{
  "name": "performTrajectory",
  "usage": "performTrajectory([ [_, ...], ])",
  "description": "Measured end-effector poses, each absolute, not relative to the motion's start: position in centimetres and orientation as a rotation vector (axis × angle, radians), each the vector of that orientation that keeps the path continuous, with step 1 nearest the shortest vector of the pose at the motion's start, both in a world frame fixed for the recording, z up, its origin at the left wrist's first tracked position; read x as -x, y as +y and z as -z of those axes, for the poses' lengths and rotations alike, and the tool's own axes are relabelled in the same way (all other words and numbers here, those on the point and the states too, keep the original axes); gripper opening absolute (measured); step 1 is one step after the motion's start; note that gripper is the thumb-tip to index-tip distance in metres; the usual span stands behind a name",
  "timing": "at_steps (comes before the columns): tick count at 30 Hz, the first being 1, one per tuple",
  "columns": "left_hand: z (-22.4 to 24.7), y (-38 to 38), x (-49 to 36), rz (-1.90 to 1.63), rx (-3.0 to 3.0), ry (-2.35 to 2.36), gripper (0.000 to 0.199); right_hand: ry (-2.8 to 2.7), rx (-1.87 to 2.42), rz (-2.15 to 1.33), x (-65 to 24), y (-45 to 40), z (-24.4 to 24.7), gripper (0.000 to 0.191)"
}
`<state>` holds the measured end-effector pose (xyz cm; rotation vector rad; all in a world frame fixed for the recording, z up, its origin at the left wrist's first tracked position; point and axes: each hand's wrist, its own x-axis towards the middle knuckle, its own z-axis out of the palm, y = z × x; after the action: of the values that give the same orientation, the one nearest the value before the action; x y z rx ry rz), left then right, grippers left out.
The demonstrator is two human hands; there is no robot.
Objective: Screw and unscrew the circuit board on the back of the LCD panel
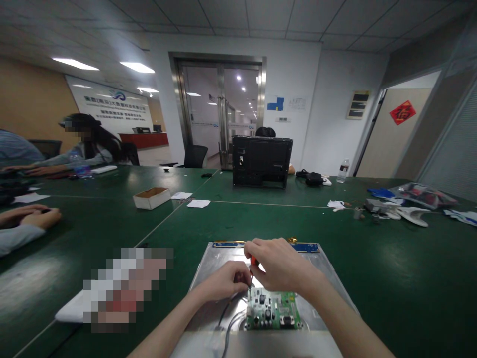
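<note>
My right hand (pixel 281 261) is closed round a screwdriver (pixel 254 260) with a red handle, held upright with its thin shaft pointing down. The tip meets the upper left corner of a green circuit board (pixel 274 311). My left hand (pixel 228 279) is closed, its fingertips pinched beside the shaft close to that corner; what they hold, if anything, is hidden. The board lies on a silvery metal panel (pixel 320 298) flat in front of me. Along the panel's far edge runs a narrow blue circuit strip (pixel 307 247). Dark cables (pixel 228 330) lie left of the board.
A blurred-out pixelated item (pixel 126 283) lies left of the panel on the green table (pixel 402 278). Further off are a small open box (pixel 152 198), a black monitor casing (pixel 263 161), a bottle (pixel 343 170) and scattered parts (pixel 387 209). Other people sit at the left and behind the casing.
</note>
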<state>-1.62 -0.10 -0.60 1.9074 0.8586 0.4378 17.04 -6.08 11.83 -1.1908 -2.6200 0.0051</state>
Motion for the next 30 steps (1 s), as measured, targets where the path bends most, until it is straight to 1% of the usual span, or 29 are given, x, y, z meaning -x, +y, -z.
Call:
performTrajectory([
  [6, 0.0, -0.3, 1.5, -0.409, -1.92, 0.903, 0.016, -2.594, 1.257, -0.019, -17.2, -5.5, -11.7, 0.008],
  [13, 0.0, -0.4, 1.4, -0.431, -1.909, 0.882, 0.018, -2.599, 1.252, -0.02, -17.3, -5.5, -11.8, 0.01],
  [16, 0.1, -0.4, 1.5, -0.435, -1.94, 0.872, 0.02, -2.614, 1.22, -0.069, -17.7, -5.7, -12.1, 0.015],
  [20, -0.1, -0.4, 1.5, -0.428, -1.961, 0.903, 0.018, -2.626, 1.209, -0.098, -18.0, -5.9, -12.3, 0.021],
  [24, -0.2, -0.5, 1.5, -0.411, -1.958, 0.912, 0.018, -2.618, 1.227, -0.099, -17.9, -5.8, -12.3, 0.019],
  [28, -0.3, -0.6, 1.5, -0.417, -1.962, 0.915, 0.02, -2.618, 1.27, -0.063, -17.7, -5.6, -12.2, 0.011],
  [30, -0.4, -0.7, 1.5, -0.43, -1.963, 0.91, 0.02, -2.619, 1.283, -0.037, -17.7, -5.5, -12.2, 0.01],
])
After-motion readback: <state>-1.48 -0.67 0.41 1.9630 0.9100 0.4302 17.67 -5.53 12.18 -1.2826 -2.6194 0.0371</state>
